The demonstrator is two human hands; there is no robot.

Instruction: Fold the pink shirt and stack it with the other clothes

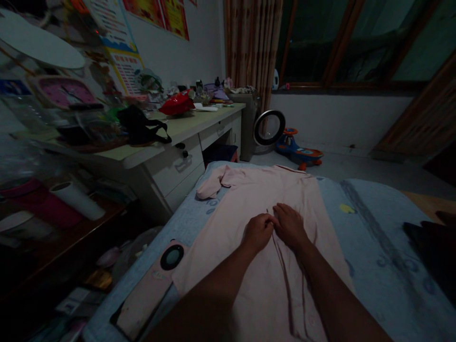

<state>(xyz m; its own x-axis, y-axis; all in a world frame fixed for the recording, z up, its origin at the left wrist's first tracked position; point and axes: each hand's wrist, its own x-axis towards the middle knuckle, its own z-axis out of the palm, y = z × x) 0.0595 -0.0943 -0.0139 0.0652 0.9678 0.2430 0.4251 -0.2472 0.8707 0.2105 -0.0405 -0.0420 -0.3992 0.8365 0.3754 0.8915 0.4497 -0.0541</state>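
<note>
A pink garment (pixel 228 237) with thin dark trim lies spread on the blue patterned bedding (pixel 366 223). Near its middle, my left hand (pixel 259 231) has its fingers curled in a pinch on the edge of the front opening. My right hand (pixel 289 224) touches it from the right, thumb and forefinger meeting at the same edge and the other fingers bent over the cloth. One sleeve is folded at the garment's upper left. Below both hands the dark-trimmed opening runs down toward me.
A pink phone (pixel 153 289) lies on the bed's left edge. Along the left wall stands a cluttered desk (pixel 192 124) with a black bag (pixel 140 126) and a red packet (pixel 178 103). A washing machine with its round door (pixel 270 128) open and a ride-on toy (pixel 297 149) are beyond.
</note>
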